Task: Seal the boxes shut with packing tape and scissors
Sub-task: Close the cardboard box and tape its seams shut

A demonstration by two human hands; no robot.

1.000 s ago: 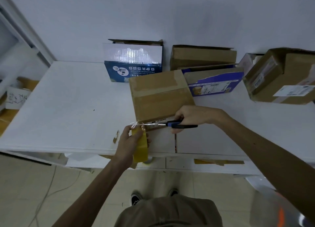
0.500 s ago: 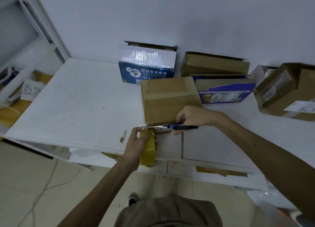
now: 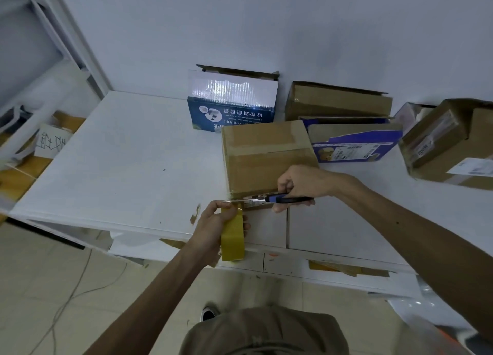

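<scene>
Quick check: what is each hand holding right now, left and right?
Left hand: grips the yellow roll of packing tape.
Right hand: grips the blue-handled metal scissors.
</scene>
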